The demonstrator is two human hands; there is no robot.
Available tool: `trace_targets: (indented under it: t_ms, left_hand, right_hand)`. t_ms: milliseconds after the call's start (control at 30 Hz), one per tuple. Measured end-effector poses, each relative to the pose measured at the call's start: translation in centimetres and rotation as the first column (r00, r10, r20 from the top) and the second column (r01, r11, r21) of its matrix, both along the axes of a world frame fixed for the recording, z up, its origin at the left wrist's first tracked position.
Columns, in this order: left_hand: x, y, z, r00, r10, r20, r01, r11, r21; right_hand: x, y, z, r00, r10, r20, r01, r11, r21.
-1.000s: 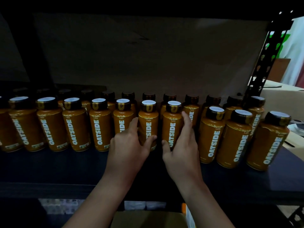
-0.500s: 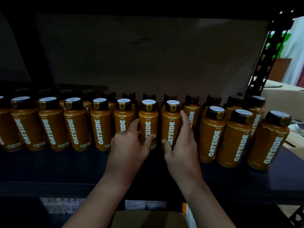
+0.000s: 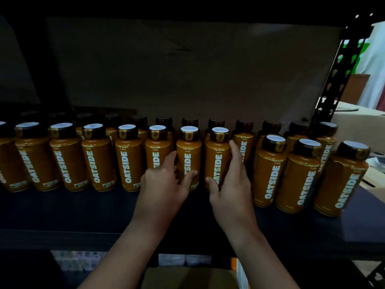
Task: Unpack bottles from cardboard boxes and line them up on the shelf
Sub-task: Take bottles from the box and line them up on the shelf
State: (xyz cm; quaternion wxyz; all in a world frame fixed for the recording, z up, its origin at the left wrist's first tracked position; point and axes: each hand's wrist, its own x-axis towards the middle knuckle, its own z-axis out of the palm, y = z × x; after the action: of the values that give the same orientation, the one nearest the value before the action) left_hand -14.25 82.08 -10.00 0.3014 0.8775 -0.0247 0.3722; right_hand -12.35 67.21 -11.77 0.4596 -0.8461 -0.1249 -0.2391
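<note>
Two rows of orange OATSIDE bottles with dark caps stand upright on a dark shelf (image 3: 83, 213). My left hand (image 3: 164, 184) wraps the lower part of one front-row bottle (image 3: 188, 155), thumb on its front and fingers on its left side. My right hand (image 3: 231, 184) grips the neighbouring front-row bottle (image 3: 217, 159), thumb in front and fingers along its right side. Both bottles stand on the shelf, close together in the middle of the row. Three front bottles at the right (image 3: 270, 170) stand nearer the shelf's edge than the rest.
A black perforated upright (image 3: 341, 71) frames the shelf at the right, with cardboard boxes (image 3: 358, 126) beyond it. A brown board (image 3: 187, 69) backs the shelf. Below the shelf edge lies an open cardboard box (image 3: 187, 278), and pale packs sit on a lower level.
Both hands keep their hold on the two middle bottles, which have slid slightly left, closing up to the row. The view has barely shifted.
</note>
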Motion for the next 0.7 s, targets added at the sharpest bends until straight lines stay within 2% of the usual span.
trace_targets:
  t_ms: [200,400,500,600,700]
  left_hand:
    - [-0.1,0.5,0.8,1.000,0.027,-0.005,-0.027,0.999,0.030]
    - [-1.0,0.0,2.7,0.990,-0.029,0.136,0.024,0.999,0.035]
    - [-1.0,-2.2,2.6,0.978,-0.107,0.178,0.100,0.994,0.047]
    - [-1.1,-5.6,2.5,0.965,-0.185,0.185,0.184,0.983,0.020]
    - [-0.9,-9.2,1.7,0.960,-0.256,0.111,0.265,0.962,-0.072]
  right_hand:
    - [-0.5,-0.1,0.3,0.999,0.031,-0.022,-0.031,0.999,-0.014]
    - [-2.0,-1.6,0.2,0.999,0.026,0.030,-0.025,0.999,-0.037]
    - [-2.9,-3.8,0.8,0.975,-0.060,0.213,0.064,0.998,-0.012]
    - [-3.7,-7.0,1.7,0.838,-0.235,0.492,0.250,0.968,0.036]
    - [-4.1,-9.5,1.7,0.769,-0.365,0.525,0.376,0.922,0.092]
